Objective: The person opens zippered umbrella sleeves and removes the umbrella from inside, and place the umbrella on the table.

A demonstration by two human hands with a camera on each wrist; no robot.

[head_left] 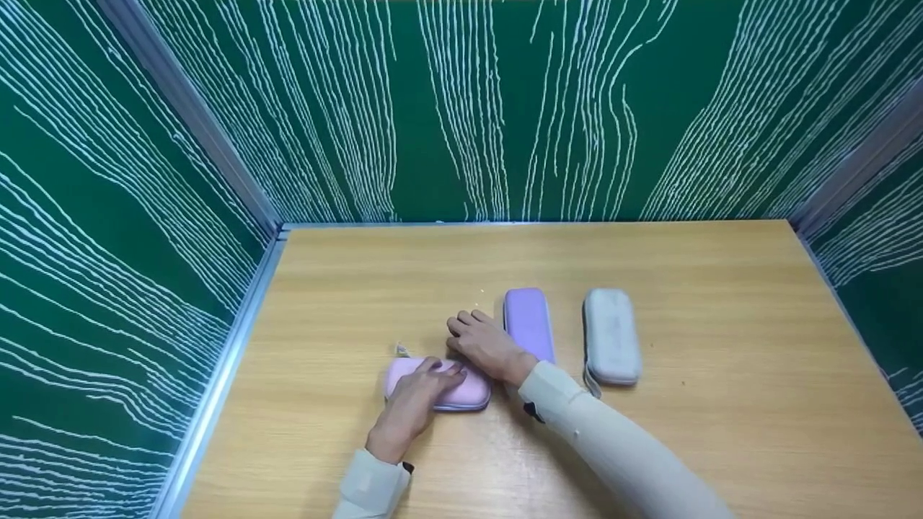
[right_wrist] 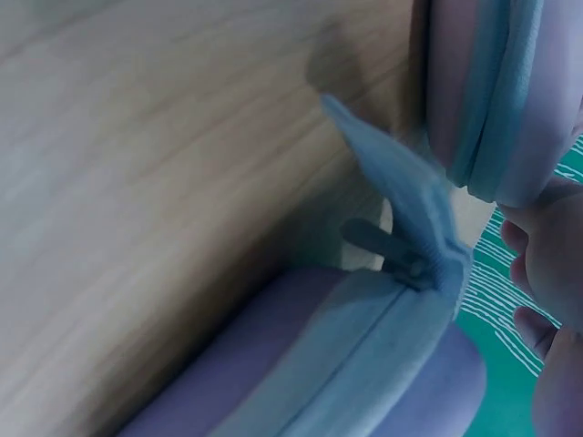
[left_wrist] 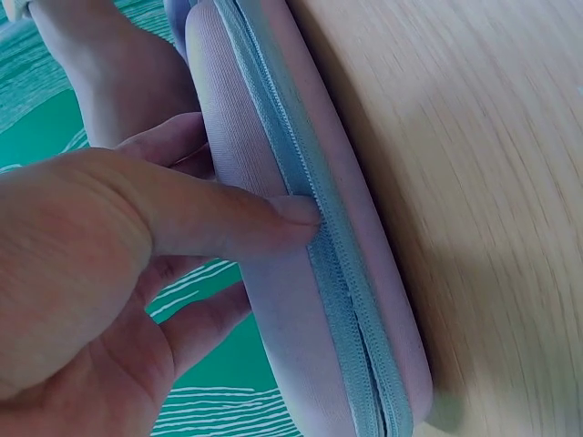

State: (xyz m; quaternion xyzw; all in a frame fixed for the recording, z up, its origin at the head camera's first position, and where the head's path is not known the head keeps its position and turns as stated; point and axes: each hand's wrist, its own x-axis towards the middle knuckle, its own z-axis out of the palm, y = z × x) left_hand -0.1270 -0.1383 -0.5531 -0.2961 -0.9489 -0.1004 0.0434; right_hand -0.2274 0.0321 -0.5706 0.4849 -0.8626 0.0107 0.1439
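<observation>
My left hand [head_left: 414, 400] holds a pink zip case [head_left: 469, 393] that lies crosswise on the table. In the left wrist view its thumb [left_wrist: 264, 218] presses the blue-grey zip seam, while the other fingers reach over the far side. My right hand [head_left: 487, 349] is at the case's right rear corner, fingers loosely bent above the table with nothing seen between them. Under the right wrist lies a purple zip case [head_left: 530, 317], partly covered by it. The right wrist view shows that case's zip pull [right_wrist: 378, 241] and fabric tab [right_wrist: 401, 182] close up.
A grey zip case [head_left: 613, 335] with a strap lies to the right of the purple one. The wooden table [head_left: 721, 288] is bounded by green panels [head_left: 541, 108] with white streaks behind and at the sides. A small tab [head_left: 401, 350] sticks out behind the pink case.
</observation>
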